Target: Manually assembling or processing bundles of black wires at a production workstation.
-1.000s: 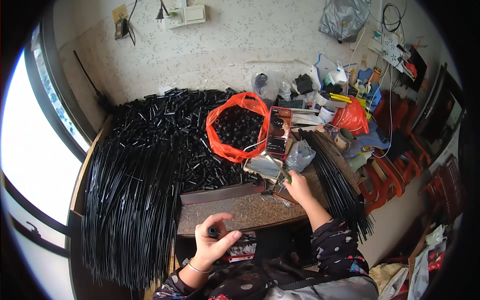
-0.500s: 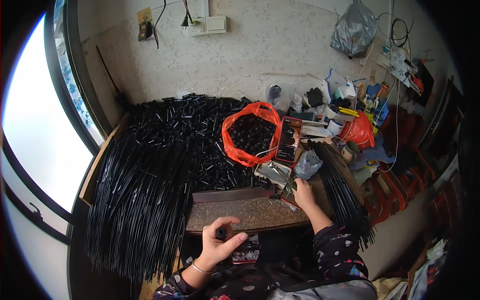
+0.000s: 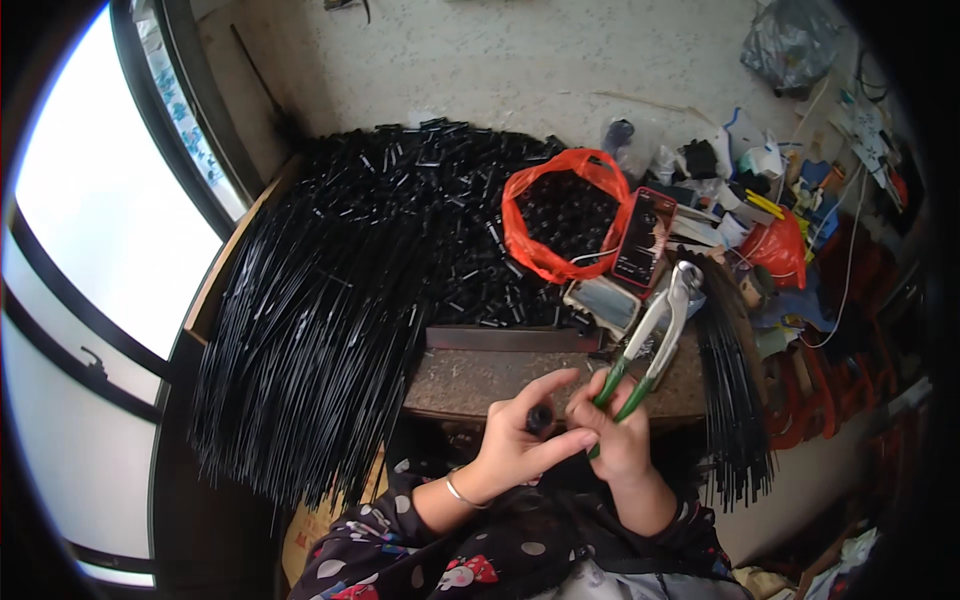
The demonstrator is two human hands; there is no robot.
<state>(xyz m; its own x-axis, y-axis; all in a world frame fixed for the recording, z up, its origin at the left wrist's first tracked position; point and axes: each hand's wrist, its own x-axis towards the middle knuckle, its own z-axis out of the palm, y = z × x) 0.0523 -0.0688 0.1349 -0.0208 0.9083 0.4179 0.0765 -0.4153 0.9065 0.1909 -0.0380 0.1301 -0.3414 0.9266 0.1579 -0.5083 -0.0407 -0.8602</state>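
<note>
My left hand (image 3: pixel 500 455) holds a short black tubular piece (image 3: pixel 540 418), its round end facing up. The fingers curl round it, with thumb and forefinger stretched toward the right. Close beside it, my right hand (image 3: pixel 622 445) grips a pair of pliers (image 3: pixel 684 285) by the green handles. Their metal head points up and away to the right, and the handles stand somewhat apart. Both hands are just in front of the table's near edge. Behind them, a heap of black tubular pieces (image 3: pixel 400 180) covers the back of the table.
Long thin black rods (image 3: pixel 310 370) hang over the front edge at left, with another bundle (image 3: pixel 730 380) at right. A red plastic bag (image 3: pixel 520 235) holds small black parts. Beside it are a phone (image 3: pixel 645 235) and a small tray (image 3: pixel 605 305). Clutter surrounds another red bag (image 3: pixel 778 248).
My right hand has picked up the pliers from beside the tray and brought them next to my left hand. The view has shifted, and the left hand still holds the black piece.
</note>
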